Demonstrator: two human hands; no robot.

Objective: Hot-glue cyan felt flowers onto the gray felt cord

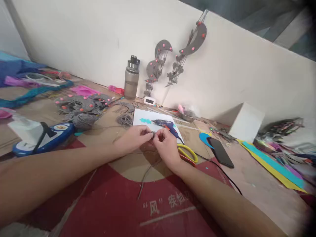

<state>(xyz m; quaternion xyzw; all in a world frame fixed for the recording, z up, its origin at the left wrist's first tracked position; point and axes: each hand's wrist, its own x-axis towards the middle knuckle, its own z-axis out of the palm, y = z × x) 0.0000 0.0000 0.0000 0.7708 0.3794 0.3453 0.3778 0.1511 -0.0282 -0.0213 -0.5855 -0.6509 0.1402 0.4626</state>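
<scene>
My left hand (133,138) and my right hand (168,148) meet fingertip to fingertip over the cardboard. Both are pinched on a small dark grey bit of yarn, mostly hidden by the fingers. A length of grey yarn (145,179) trails below them across the cardboard (98,197). Just behind my hands, a dark blue glue gun (171,127) lies on a white sheet (158,115) beside a turquoise patch (145,120). Yellow-handled scissors (191,152) sit partly under my right wrist. A coil of grey yarn (125,120) rests left of the sheet.
Grey felt crescents with pink dots (85,102) lie at left, near a blue power strip (59,133). A water bottle (131,80) and small clock (149,100) stand by the wall. A phone (220,152) lies right of a black cable (222,172). Grey decorations (197,41) hang behind.
</scene>
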